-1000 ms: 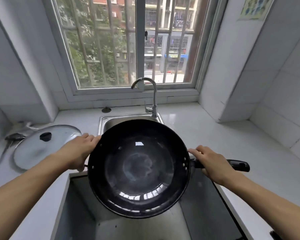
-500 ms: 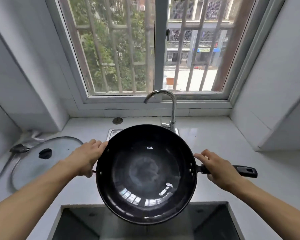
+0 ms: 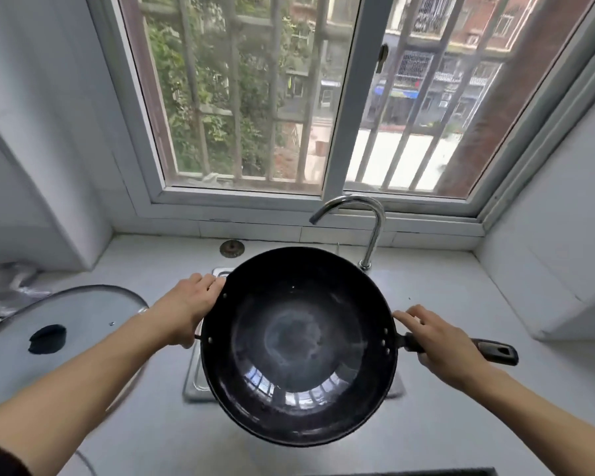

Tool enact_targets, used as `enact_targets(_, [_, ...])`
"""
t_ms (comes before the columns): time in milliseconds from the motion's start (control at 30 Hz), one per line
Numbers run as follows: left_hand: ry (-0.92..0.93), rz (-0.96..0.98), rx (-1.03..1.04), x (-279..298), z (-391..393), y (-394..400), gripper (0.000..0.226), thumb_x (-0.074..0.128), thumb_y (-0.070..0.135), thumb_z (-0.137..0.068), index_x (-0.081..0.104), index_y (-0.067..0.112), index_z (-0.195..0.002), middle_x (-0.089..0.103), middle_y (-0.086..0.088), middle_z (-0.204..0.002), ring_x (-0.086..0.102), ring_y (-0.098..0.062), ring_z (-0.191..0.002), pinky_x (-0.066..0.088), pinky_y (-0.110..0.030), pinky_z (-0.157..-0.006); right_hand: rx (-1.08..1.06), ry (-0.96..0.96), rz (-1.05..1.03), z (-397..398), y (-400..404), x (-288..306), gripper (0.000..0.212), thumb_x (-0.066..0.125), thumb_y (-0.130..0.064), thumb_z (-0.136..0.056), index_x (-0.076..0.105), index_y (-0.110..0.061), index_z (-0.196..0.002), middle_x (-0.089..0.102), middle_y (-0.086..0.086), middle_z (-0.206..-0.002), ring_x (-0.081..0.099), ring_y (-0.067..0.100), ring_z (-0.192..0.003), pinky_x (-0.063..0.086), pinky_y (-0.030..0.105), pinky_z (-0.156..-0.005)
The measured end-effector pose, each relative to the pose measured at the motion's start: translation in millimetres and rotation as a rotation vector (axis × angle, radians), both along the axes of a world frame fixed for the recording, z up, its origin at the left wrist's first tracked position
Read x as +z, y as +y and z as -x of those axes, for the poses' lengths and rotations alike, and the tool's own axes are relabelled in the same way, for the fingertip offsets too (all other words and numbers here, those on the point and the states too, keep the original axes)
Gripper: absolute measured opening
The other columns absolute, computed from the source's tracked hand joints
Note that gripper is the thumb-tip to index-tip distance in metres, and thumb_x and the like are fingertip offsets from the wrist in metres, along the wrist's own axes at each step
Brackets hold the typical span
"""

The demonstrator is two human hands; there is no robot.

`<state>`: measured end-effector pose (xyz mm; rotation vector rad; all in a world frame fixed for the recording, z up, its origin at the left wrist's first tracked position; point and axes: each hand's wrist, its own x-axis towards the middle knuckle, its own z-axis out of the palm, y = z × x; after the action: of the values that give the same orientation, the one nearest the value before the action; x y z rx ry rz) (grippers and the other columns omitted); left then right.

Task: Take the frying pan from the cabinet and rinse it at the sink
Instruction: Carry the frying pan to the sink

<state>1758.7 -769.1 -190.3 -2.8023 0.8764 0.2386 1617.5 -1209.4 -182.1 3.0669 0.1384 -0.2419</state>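
Both hands are carrying the frying pan (image 3: 298,345) level over the sink (image 3: 194,379), under the tap (image 3: 354,214): left hand (image 3: 186,305) fingers gripping the rim, right hand (image 3: 442,345) wrapping the handle, balancing the weight.

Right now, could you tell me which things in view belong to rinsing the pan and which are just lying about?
Belong to the job:
frying pan, held over the sink
left hand gripping its rim
right hand gripping its handle
faucet, no water visible

Just lying about:
glass lid on the counter at left
crumpled plastic behind it
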Motion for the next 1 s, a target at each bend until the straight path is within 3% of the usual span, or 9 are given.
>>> enact_targets(567, [0.137,-0.028,0.08,-40,-78,-18,0.124,0.087,0.027,-0.048,0.013,0.022,-0.148,0.035,0.006,-0.137,0.038,-0.019,-0.116,0.041,-0.029,-0.096,0.04,0.095,-0.071,-109,-22,-59,0.077,0.056,0.003,-0.072,0.035,-0.033,-0.137,0.045,-0.005,-0.122,0.053,0.02,-0.1,0.047,0.032,-0.056])
enact_targets(1000, [0.211,-0.039,0.098,-79,-96,-19,0.12,0.083,0.026,-0.047,0.017,0.021,-0.147,0.036,0.005,-0.134,0.038,-0.019,-0.113,0.043,-0.03,-0.094,0.058,0.171,-0.1,-139,-24,-98,0.078,0.05,0.005,-0.069,0.036,-0.033,-0.136,0.044,-0.004,-0.12,0.051,0.02,-0.098,0.05,0.035,-0.062])
